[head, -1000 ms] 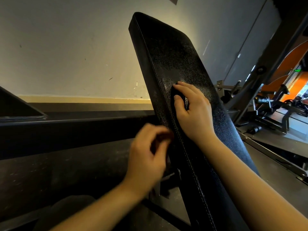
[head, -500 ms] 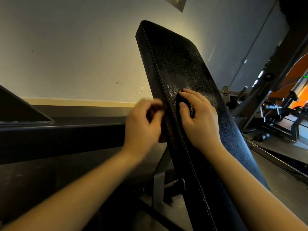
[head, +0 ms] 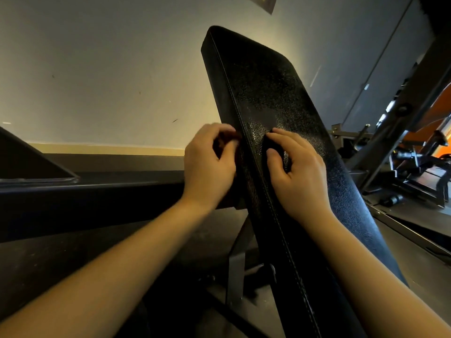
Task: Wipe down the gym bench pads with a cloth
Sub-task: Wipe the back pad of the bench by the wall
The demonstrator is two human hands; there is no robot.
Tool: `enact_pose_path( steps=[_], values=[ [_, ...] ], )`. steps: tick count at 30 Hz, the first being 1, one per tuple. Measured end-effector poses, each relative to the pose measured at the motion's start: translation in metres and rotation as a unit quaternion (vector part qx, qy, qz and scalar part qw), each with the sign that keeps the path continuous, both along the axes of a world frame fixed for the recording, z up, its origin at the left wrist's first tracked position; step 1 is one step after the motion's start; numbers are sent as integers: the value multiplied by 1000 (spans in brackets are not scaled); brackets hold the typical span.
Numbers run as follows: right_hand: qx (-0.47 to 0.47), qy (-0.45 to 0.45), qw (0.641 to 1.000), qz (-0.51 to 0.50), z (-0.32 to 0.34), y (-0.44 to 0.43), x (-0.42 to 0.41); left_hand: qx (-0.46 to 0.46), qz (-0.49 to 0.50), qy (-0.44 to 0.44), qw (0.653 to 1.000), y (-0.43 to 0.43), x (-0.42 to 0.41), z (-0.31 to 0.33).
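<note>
Pale, scuffed wall (head: 97, 69) fills the background, with a dark ledge (head: 97, 184) running along its foot. Against it stands the black bench pad (head: 268, 89), tilted steeply upward and leaning away to the left. Its grained face catches the light, and a stitched seam runs down its left edge.

The cloth (head: 274, 146), dark and small, lies on the pad's face about halfway up, close to that seam. Only a little of it shows. The right hand (head: 300, 176) rests over it, the fingers bent across the top of it and the thumb tucked in below, so the cloth is pinched against the pad.

The left hand (head: 207, 167) sits just across the seam, against the pad's side edge and level with the right. Its fingers are curled in toward the thumb. Something dark and reddish shows inside the curl, but I cannot tell whether it is a held thing or only shadow. Both forearms reach up from the bottom corners.

Below the hands a metal support (head: 235, 264) props the pad from behind. To the right, well apart, stand grey and orange gym machines (head: 415, 167).
</note>
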State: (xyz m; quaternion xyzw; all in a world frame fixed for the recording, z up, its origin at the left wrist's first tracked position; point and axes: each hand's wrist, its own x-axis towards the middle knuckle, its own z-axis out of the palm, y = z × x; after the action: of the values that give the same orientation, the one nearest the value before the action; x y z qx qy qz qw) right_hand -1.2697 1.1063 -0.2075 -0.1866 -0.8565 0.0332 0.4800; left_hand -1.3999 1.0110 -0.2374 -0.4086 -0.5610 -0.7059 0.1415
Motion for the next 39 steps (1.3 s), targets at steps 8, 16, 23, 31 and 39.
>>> enact_pose_path(
  steps=[8,16,23,31,39],
  values=[
    [-12,9,1000,14,2,2,1,-83,-198,-63,975,-55,47,-48],
    [-20,13,999,28,1,3,4,102,-41,-226,968,-33,-14,26],
    [-19,17,999,26,1,1,3,2,-94,-170,981,-33,2,-4],
    [-19,15,999,25,0,1,3,10,-51,-89,995,-36,1,-1],
    [-13,16,1000,17,1,1,2,-35,-149,-58,987,-48,38,-44]
  ],
)
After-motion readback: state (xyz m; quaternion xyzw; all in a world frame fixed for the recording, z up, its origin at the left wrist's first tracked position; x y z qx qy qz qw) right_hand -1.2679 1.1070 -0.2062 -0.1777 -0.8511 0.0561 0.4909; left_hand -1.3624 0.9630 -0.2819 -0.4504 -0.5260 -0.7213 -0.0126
